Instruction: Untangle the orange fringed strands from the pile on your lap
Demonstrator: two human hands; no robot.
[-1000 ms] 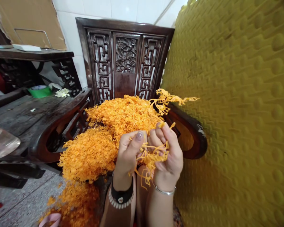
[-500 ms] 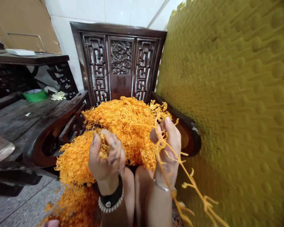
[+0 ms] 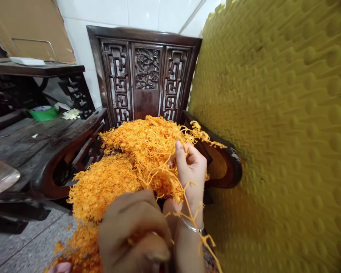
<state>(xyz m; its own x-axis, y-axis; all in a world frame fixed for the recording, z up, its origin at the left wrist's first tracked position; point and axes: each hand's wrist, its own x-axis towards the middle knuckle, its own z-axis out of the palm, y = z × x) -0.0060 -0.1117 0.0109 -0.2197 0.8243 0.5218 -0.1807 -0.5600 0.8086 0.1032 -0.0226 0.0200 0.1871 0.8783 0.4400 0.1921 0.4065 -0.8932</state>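
Right hand is pinching orange stem | bottom edge is cropping it | left hand is blurring; cannot tell grip

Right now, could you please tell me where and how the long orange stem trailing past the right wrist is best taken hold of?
Perhaps take the long orange stem by its lower length, from the right: there it runs thin and mostly bare, slanting down and rightward below the right hand.
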